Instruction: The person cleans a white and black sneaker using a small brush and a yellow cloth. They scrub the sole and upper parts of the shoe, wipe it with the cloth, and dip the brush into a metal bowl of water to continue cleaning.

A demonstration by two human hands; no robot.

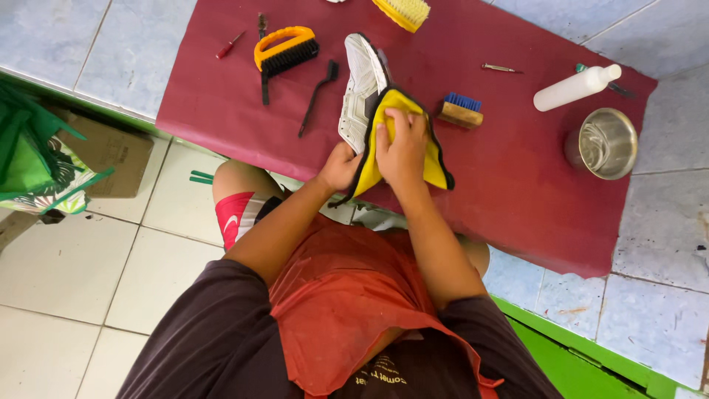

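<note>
White ribbed-sole shoe, mid-desk on a dark red mat. Soft yellow black-edged cloth pressed on it by the right hand; left hand grips the heel. Steel bowl well apart, near the mat's right edge.
</note>
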